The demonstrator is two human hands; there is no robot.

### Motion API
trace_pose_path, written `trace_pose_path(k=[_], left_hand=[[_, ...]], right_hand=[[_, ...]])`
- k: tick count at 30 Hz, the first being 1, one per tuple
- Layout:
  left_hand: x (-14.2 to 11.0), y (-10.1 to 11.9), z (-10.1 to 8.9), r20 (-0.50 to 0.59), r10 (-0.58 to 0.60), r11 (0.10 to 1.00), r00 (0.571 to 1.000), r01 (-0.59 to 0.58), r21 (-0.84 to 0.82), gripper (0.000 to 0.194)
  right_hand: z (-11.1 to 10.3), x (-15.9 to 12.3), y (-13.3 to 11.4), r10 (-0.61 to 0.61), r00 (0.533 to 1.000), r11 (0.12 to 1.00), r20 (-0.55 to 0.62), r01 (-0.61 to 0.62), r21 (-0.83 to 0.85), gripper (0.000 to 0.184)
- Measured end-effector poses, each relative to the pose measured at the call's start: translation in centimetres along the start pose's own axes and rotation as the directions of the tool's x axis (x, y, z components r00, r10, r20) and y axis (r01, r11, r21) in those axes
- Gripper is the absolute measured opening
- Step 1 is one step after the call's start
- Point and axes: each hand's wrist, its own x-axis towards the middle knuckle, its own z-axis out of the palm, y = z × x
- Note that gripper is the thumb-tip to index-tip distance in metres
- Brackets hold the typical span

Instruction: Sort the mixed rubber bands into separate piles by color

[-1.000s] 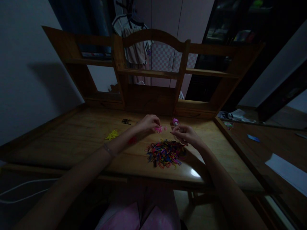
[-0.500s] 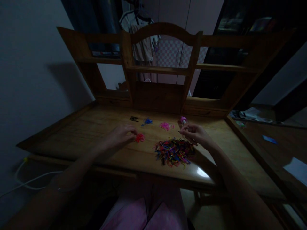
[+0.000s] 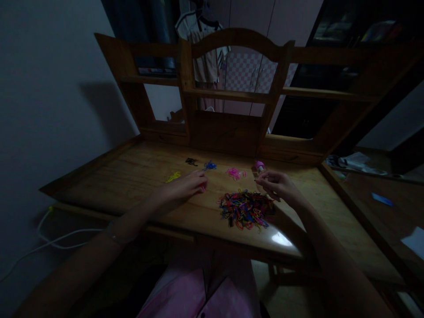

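Note:
My left hand (image 3: 190, 185) is over a small red pile of elastic bands (image 3: 202, 189), fingers bent down and together, covering most of it. What its fingertips pinch, if anything, is hidden. My right hand (image 3: 276, 184) hovers at the far right side of a large mixed heap of coloured elastic bands (image 3: 245, 210). Its thumb and forefinger pinch something small and dark, apparently one band. Sorted by colour, little piles lie behind and left of the heap: yellow bands (image 3: 173, 177), black bands (image 3: 191, 161), blue bands (image 3: 210, 165) and pink bands (image 3: 233, 173).
A small pink-capped container (image 3: 259, 166) stands just behind my right hand. Along the back of the wooden desk (image 3: 132, 176) rises a wooden shelf unit (image 3: 228, 95). A white cable (image 3: 66, 238) hangs at the left edge. To the right, a blue card (image 3: 381, 198) lies on another surface.
My left hand has moved right onto the red pile, uncovering the yellow bands behind it. The right hand keeps its pinch near the heap. The whole view has shifted slightly.

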Motion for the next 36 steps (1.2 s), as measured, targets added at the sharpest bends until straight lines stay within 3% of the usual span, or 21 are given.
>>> trace_pose_path(k=[3, 6, 12, 15, 22, 30, 36], left_hand=[[0.2, 0.0, -0.2, 0.023, -0.003, 0.999, 1.000, 0.004, -0.037, 0.010], [0.2, 0.5, -0.3, -0.035, -0.031, 0.989, 0.999, 0.026, -0.143, 0.011], [0.8, 0.8, -1.4, -0.105, -0.224, 0.881, 0.969, 0.155, -0.446, 0.019], [1.6, -0.7, -2.1, -0.147, -0.235, 0.904, 0.961, 0.161, -0.395, 0.019], [2.0, -3.0, -1.6, -0.099, -0.176, 0.931, 0.979, 0.133, -0.340, 0.023], [3.5, -3.3, -1.7, 0.151, -0.037, 0.988, 0.988, 0.059, -0.143, 0.013], [4.7, -4.3, -1.2, 0.215, -0.031, 0.992, 0.976, 0.057, -0.115, 0.009]], right_hand=[[0.0, 0.0, -0.1, 0.004, 1.000, 1.000, 0.003, -0.004, 0.001, 0.029], [0.1, 0.0, -0.3, 0.009, 1.000, 1.000, -0.003, -0.009, -0.002, 0.030], [0.0, -0.1, -0.5, 0.000, 1.000, 1.000, 0.013, 0.000, -0.009, 0.032], [0.0, -0.1, -0.4, -0.001, 1.000, 1.000, 0.005, 0.001, 0.000, 0.033], [0.1, -0.1, -0.3, -0.006, 1.000, 1.000, 0.007, 0.006, 0.000, 0.033], [0.1, -0.1, -0.5, 0.008, 1.000, 1.000, 0.010, -0.008, -0.018, 0.031], [0.2, -0.1, -0.6, 0.020, 1.000, 1.000, 0.009, -0.020, -0.016, 0.032]])
